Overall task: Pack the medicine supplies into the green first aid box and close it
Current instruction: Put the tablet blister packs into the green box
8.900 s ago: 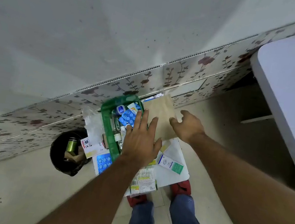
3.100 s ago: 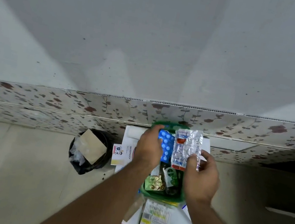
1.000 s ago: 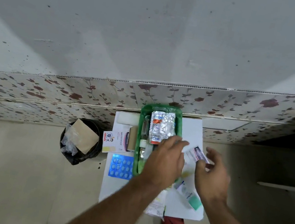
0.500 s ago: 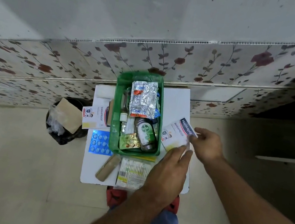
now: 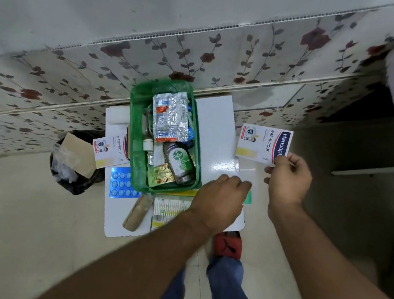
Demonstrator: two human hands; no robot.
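A small white tabletop [image 5: 216,129] was set against a floral-tiled wall [image 5: 233,58] on a pale floor. The green first aid box [image 5: 137,154] lay open on it, filled with supplies. A plaster packet [image 5: 264,144] was pinched by the right hand [image 5: 288,177]; the left hand [image 5: 218,200] was curled over the tabletop.

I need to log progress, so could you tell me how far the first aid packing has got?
Partly done. The green box already holds foil strips and a brown bottle. The right hand holds a plaster packet. A second packet, blue blister and bandage roll remain outside; no lid on yet.
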